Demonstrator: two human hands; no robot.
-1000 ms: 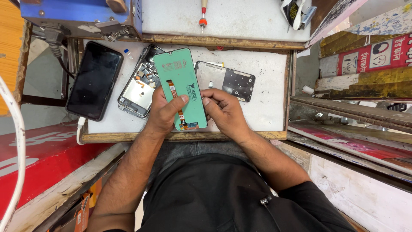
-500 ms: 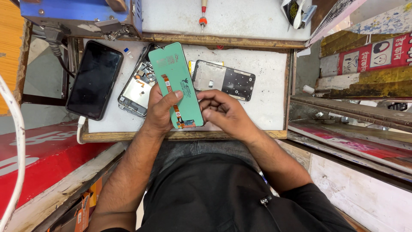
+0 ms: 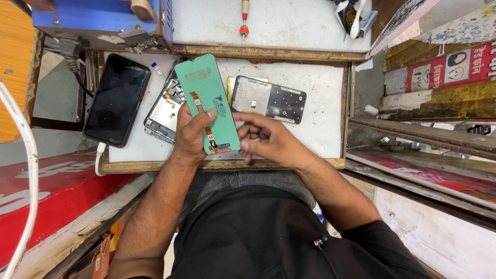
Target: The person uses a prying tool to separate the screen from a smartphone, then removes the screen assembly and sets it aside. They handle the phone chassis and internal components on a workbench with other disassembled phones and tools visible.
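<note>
Over a white table strewn with a black phone and an opened phone frame, the left hand grips a green screen panel upright for inspection, while the right hand, fingers curled, pinches its lower edge.
</note>
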